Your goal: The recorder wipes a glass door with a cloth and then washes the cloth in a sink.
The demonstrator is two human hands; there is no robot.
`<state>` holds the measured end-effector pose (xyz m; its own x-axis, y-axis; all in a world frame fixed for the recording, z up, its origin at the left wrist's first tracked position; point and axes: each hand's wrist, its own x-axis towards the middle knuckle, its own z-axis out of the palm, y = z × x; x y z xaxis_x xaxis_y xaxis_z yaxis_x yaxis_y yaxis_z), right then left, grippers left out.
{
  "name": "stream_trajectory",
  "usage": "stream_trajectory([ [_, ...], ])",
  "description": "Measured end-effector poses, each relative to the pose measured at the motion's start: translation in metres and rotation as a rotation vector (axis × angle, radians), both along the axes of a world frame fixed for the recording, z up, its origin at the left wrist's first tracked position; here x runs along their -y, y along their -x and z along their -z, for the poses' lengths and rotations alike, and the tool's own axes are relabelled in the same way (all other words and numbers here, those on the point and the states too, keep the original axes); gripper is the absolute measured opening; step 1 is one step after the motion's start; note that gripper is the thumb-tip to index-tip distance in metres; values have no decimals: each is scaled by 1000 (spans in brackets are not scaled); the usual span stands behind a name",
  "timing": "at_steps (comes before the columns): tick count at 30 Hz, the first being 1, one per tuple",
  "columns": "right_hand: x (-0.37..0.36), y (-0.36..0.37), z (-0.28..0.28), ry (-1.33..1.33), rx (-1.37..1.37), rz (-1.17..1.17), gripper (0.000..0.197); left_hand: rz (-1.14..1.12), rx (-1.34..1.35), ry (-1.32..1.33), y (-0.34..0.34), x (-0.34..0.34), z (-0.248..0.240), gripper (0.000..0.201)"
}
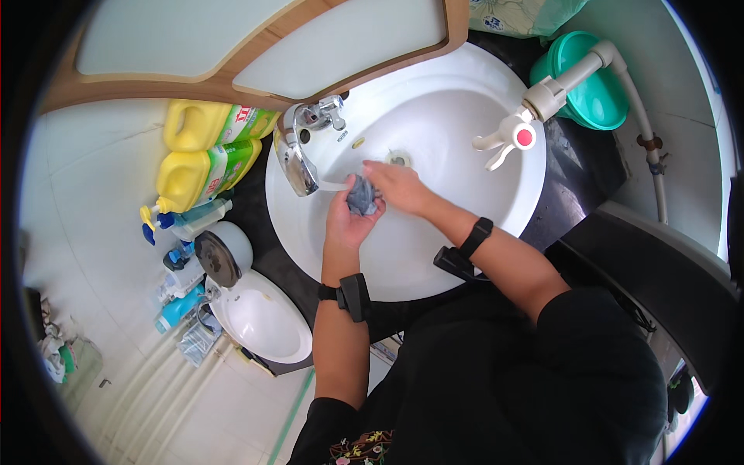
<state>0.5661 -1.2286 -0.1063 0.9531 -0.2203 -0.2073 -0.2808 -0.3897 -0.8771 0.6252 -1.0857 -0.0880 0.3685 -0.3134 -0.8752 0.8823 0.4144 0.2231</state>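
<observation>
Cloth: I see a small grey wet rag (361, 195), soft and limp, probably slippery; best gripped by its bunched middle.
Hands: left hand (350, 221) cups it, right hand (399, 186) presses on top, over the white round sink (465, 232).

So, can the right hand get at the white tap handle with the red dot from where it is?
Probably yes: the right hand rests on the grey cloth in the sink, and nothing lies between it and the tap handle.

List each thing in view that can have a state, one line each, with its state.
Cloth: bunched, held between both hands.
Left hand: cupped under cloth.
Right hand: pressed on cloth.
Tap: running, thin stream.
Sink: unfilled, drain open.
Yellow jugs: capped, lying on their sides.
</observation>
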Motion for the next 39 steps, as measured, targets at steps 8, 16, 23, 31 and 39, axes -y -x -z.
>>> stream_trajectory([
  [8, 48, -4, 13, -415, -55, 346, 47, 67, 142, 237, -12, 20, -11, 8],
  [16, 47, -4, 8, -436, -144, 260, 42, 270, 114, 3, -9, 30, -28, 28],
  [23, -15, 5, -16, -358, 277, 154, 46, 194, 120, 201, -2, 9, -10, 40],
  [31, -35, -13, -24, -578, -58, 40, 42, -116, 142, 303, 25, 8, -49, 60],
  [39, -18, -40, -36, -846, -43, 95, 33, -169, 47, 237, 44, -5, -37, 64],
])
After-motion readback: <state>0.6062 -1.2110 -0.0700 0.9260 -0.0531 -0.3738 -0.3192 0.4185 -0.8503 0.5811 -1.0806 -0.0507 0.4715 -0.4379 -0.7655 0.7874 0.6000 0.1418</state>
